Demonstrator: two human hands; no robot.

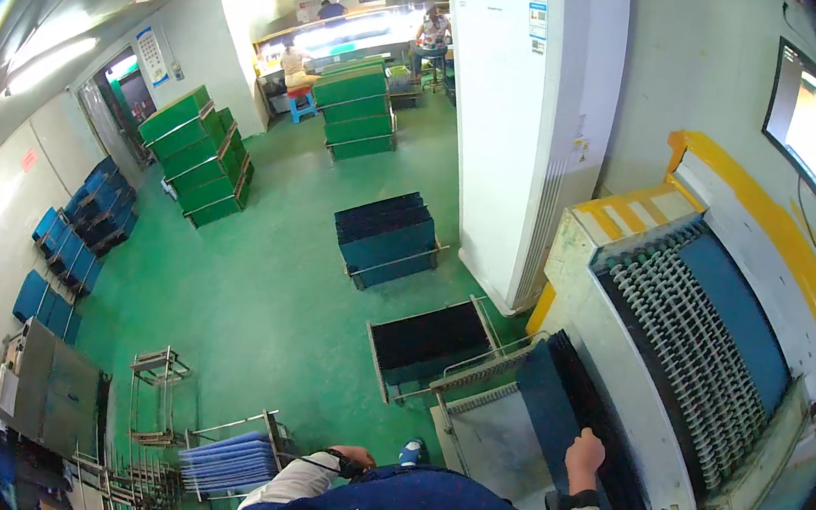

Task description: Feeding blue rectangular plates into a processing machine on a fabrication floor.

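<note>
Dark blue panels point(567, 404) stand on edge in a cart rack just beside the conveyor machine point(688, 358), and the person's right hand point(586, 449) rests on the top edge of the nearest one, fingers curled over it in a light grip. That hand wears a dark wrist strap, and the sleeve below it is pale. The left hand point(351, 459) sits low at the lower edge, near the person's dark blue top; it looks closed around a small dark object with a thin cable, though the view there is too cramped to be sure.

The machine has a white body with yellow trim, a bed of pale rollers and a blue surface beyond them. A second rack point(430, 343) with dark panels lies on the green floor point(283, 291) just left of the first. Farther off stand a loaded blue stack point(387, 238), green stacks point(200, 156) and a tall white cabinet unit point(523, 127). A pile of light blue sheets point(225, 461) rests on a wire frame near the left hand.
</note>
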